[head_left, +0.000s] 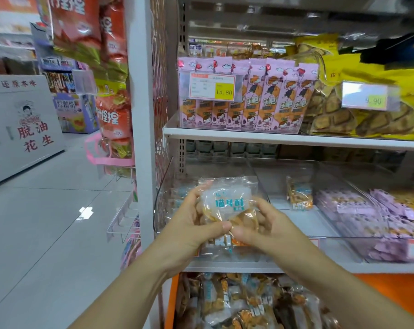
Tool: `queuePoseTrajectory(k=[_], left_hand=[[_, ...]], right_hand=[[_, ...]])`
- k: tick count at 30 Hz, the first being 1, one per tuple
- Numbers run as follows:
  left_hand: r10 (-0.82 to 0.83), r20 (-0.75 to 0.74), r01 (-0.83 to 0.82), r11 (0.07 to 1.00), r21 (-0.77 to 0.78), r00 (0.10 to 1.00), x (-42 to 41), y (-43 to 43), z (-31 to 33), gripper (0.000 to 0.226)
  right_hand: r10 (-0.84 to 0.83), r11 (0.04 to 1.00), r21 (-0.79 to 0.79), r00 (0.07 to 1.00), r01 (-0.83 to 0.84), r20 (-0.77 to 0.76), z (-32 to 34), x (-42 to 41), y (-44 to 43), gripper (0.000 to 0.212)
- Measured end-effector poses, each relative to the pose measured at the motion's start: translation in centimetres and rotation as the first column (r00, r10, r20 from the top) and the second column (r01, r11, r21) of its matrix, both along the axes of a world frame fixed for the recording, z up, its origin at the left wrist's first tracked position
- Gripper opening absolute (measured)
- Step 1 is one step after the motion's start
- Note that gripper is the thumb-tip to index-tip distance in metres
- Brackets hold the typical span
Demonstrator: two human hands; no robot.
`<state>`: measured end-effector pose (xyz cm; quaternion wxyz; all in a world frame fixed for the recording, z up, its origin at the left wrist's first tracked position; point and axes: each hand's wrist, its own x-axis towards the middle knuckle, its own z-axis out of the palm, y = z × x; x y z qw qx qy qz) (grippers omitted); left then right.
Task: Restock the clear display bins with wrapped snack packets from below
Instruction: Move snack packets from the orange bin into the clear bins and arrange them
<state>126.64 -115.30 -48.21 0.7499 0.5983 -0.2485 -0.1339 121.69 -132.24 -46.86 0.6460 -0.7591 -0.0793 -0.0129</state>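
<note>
1. A shop worker holds one clear-wrapped snack packet (227, 203) in a two-handed grip. The left hand (194, 222) and right hand (262, 224) curl round its sides, and the thumbs meet and pinch its lower edge.
2. The packet stands upright in the grip, top seal up and printed label facing the camera.
3. The leftmost clear bin (162, 200) lies directly beyond and just below the grip, so the coming move is likely a short push forward and down. Both hands sit level, the left one nearer the bin's outer wall.
4. The loose stock (236, 302) of wrapped packets lies straight below the grip, under the wrists.
5. To the right of the grip, the neighbouring bin (272, 176) shows a single packet.
6. Whether the packet has passed the bin's front wall cannot be told. The hands hide the packet's bottom, the bin's contents behind it are blurred, and the stock is cut off by the picture's lower edge.
</note>
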Motion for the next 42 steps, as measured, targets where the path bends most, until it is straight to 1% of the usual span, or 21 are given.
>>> queuePoseTrajectory(k=[2, 3, 4, 6, 7, 9, 12, 16, 19, 22, 25, 27, 28, 30, 31, 33, 36, 37, 38, 40, 42], left_hand=[[0.034, 0.007, -0.035, 0.998, 0.058, 0.999, -0.1, 0.0, -0.1, 0.086], [0.070, 0.044, -0.074, 0.991, 0.111, 0.997, -0.2, 0.2, 0.0, 0.090], [0.116, 0.125, -0.138, 0.974, 0.182, 0.985, -0.1, 0.5, 0.1, 0.091], [0.170, 0.351, -0.291, 0.898, 0.330, 0.921, -0.1, 1.3, 0.7, 0.088], [0.145, 0.442, -0.338, 0.853, 0.397, 0.885, -0.2, 1.5, 1.1, 0.086], [0.047, 0.531, -0.368, 0.772, 0.518, 0.846, -0.4, 1.6, 1.5, 0.079], [-0.057, 0.573, -0.382, 0.691, 0.613, 0.817, -0.4, 1.1, 1.7, 0.055], [-0.094, 0.601, -0.386, 0.687, 0.616, 0.793, 0.6, 0.0, 2.3, 0.049], [-0.106, 0.647, -0.419, 0.681, 0.600, 0.755, 2.4, -1.5, 2.6, 0.043], [-0.063, 0.694, -0.473, 0.687, 0.552, 0.717, 4.9, -2.9, 2.7, 0.038], [0.065, 0.724, -0.572, 0.663, 0.483, 0.687, 8.4, -4.1, 2.7, 0.042], [0.122, 0.701, -0.602, 0.628, 0.493, 0.702, 10.9, -5.0, 2.3, 0.034], [0.134, 0.687, -0.615, 0.590, 0.523, 0.714, 12.2, -5.6, 2.0, 0.031], [0.136, 0.669, -0.629, 0.513, 0.584, 0.731, 14.4, -6.7, 1.2, 0.037], [0.130, 0.653, -0.620, 0.491, 0.611, 0.746, 15.3, -7.2, 0.9, 0.038], [0.119, 0.614, -0.586, 0.481, 0.652, 0.780, 16.6, -8.1, 0.2, 0.044], [0.112, 0.520, -0.492, 0.536, 0.687, 0.847, 18.0, -8.5, -0.4, 0.059], [0.083, 0.498, -0.462, 0.527, 0.714, 0.863, 18.4, -8.3, -0.7, 0.061], [0.041, 0.490, -0.443, 0.499, 0.745, 0.871, 18.6, -8.2, -0.9, 0.060], [-0.062, 0.500, -0.440, 0.391, 0.809, 0.864, 18.9, -8.0, -1.2, 0.055], [-0.125, 0.517, -0.461, 0.315, 0.830, 0.847, 19.3, -8.3, -1.4, 0.052]], right_hand=[[-0.032, 0.997, -0.070, 0.999, 0.034, 0.031, -0.3, 0.1, -0.7, 0.062], [-0.063, 0.988, -0.136, 0.997, 0.069, 0.050, -0.4, 0.3, -1.2, 0.062], [-0.084, 0.969, -0.226, 0.993, 0.102, 0.085, -0.4, 0.5, -1.6, 0.062], [-0.072, 0.879, -0.452, 0.980, 0.149, 0.183, -0.5, 0.6, -2.4, 0.060], [-0.049, 0.834, -0.527, 0.974, 0.160, 0.219, -0.5, 0.5, -2.6, 0.060], [0.009, 0.806, -0.573, 0.963, 0.153, 0.269, -0.4, 0.4, -2.7, 0.058], [0.081, 0.788, -0.599, 0.942, 0.140, 0.326, -0.5, 0.7, -3.1, 0.054], [0.069, 0.829, -0.536, 0.921, 0.161, 0.383, -0.5, 2.0, -4.1, 0.054], [0.039, 0.822, -0.530, 0.909, 0.207, 0.416, -0.4, 3.5, -4.9, 0.055], [0.013, 0.795, -0.554, 0.906, 0.248, 0.424, -0.2, 5.4, -6.3, 0.056], [-0.094, 0.759, -0.566, 0.914, 0.323, 0.396, 0.0, 7.8, -8.9, 0.065], [-0.134, 0.711, -0.621, 0.931, 0.330, 0.341, -0.3, 9.4, -10.6, 0.067], [-0.131, 0.695, -0.651, 0.944, 0.305, 0.302, -0.5, 10.1, -11.2, 0.067], [-0.106, 0.713, -0.663, 0.969, 0.230, 0.223, -1.1, 11.1, -11.9, 0.062], [-0.093, 0.732, -0.651, 0.976, 0.200, 0.195, -1.4, 11.4, -12.1, 0.058], [-0.076, 0.759, -0.630, 0.983, 0.166, 0.168, -1.7, 11.8, -12.4, 0.053], [-0.070, 0.797, -0.586, 0.985, 0.150, 0.156, -1.9, 12.0, -12.5, 0.055], [-0.069, 0.811, -0.568, 0.986, 0.143, 0.151, -2.1, 12.1, -12.5, 0.053], [-0.063, 0.825, -0.549, 0.987, 0.136, 0.149, -2.2, 12.1, -12.5, 0.051], [-0.059, 0.846, -0.518, 0.988, 0.127, 0.145, -2.4, 12.0, -12.6, 0.045], [-0.062, 0.859, -0.496, 0.988, 0.126, 0.142, -2.5, 12.0, -12.5, 0.048]])
